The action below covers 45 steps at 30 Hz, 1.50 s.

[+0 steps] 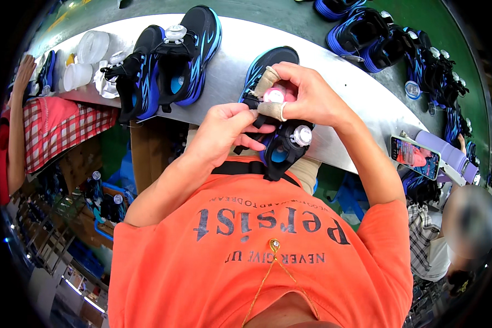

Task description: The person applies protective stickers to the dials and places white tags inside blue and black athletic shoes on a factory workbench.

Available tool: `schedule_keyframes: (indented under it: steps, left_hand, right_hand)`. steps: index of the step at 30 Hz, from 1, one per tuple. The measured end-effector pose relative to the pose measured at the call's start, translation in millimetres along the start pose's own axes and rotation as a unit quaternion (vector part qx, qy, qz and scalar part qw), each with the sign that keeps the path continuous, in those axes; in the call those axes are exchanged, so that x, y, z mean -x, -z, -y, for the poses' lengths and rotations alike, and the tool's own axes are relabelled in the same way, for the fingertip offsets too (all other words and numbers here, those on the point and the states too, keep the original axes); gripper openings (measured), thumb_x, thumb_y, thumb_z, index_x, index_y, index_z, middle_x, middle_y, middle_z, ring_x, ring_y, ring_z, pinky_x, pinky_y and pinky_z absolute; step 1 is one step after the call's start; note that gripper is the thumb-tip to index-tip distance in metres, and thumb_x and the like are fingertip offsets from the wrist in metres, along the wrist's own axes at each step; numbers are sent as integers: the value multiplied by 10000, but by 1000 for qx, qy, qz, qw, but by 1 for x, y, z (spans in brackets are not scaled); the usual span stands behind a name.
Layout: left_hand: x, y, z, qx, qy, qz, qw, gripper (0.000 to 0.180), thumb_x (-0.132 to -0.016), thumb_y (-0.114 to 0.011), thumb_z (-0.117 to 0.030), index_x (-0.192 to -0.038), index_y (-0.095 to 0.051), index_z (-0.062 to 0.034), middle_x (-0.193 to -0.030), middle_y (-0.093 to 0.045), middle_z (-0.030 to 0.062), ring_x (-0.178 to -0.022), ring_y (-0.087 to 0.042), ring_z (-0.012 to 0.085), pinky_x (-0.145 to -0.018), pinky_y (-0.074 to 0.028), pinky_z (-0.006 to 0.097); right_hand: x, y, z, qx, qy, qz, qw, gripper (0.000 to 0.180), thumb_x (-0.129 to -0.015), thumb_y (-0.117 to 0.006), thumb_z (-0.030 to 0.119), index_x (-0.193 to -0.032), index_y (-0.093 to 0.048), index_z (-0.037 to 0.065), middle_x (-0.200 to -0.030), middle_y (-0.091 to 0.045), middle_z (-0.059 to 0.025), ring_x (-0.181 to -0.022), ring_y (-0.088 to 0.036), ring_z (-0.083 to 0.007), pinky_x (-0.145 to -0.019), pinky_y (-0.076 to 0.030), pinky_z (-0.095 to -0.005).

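My right hand (306,95) grip pinches pink-white round dial (274,95) on black-blue lace-less shoe (276,136) at grey metal counter (339,82) edge (thumb taped); left hand (227,128) grip clamps black strap (257,117). Dial-fitting step, I judge; next calls for steady twist.

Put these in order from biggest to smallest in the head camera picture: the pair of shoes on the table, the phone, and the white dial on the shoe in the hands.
1. pair of black and blue shoes
2. phone
3. white dial

The phone sits near the picture's bent rim, so its look may mislead a little.
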<state>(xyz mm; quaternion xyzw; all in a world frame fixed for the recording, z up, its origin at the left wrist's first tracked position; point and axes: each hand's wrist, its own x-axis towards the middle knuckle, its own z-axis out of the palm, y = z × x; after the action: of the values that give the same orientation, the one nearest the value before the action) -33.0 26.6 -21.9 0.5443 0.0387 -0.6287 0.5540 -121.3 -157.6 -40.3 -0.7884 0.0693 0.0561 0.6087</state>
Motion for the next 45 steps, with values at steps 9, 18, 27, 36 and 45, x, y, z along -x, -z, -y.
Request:
schedule_keyframes:
  steps: [9,18,27,36,45]
  left_hand:
    - [4,9,6,5,-16,9,1000,229,-938,-483,-111,-995,-587,86,-1002,-634,147,-934,-655,227,-684,-585,302]
    - [45,29,14,-530,-396,-31,750,303,-829,-620,-147,-1105,-562,-39,-905,-586,165,-837,-567,358,-766,-473,406]
    - [-3,10,-22,-650,-334,-20,683,584,-708,-613,-23,-1277,-495,-78,-837,-601,236,-818,-577,416,-746,-481,471]
    - [-66,57,-224,-600,-427,-267,622,486,-808,-651,-136,-1256,-513,-7,-791,-635,97,-713,-591,129,-675,-467,271]
    - [-188,90,-278,-791,-356,-349,354,312,-741,-567,-39,-1047,-628,-34,-955,-623,221,-909,-606,361,-787,-498,434]
  right_hand:
    - [18,-21,31,91,-124,-102,983,339,-744,-748,151,-1037,-625,30,-690,-581,-34,-616,-507,-75,-571,-438,-261]
    - [-2,9,22,305,12,-245,920,433,-736,-728,407,-1033,-651,102,-839,-602,-127,-793,-587,-297,-716,-477,-370]
    - [-27,73,-66,569,-18,-360,739,468,-501,-831,398,-880,-687,165,-1014,-524,-164,-923,-461,-347,-770,-433,-420]
    - [42,216,-77,603,-259,-355,665,467,-573,-836,306,-1001,-681,204,-1176,-503,-69,-1058,-489,-329,-843,-515,-416]
    - [4,205,-24,621,-87,-377,682,458,-683,-740,189,-1129,-636,178,-1033,-591,-126,-926,-557,-325,-804,-477,-412]
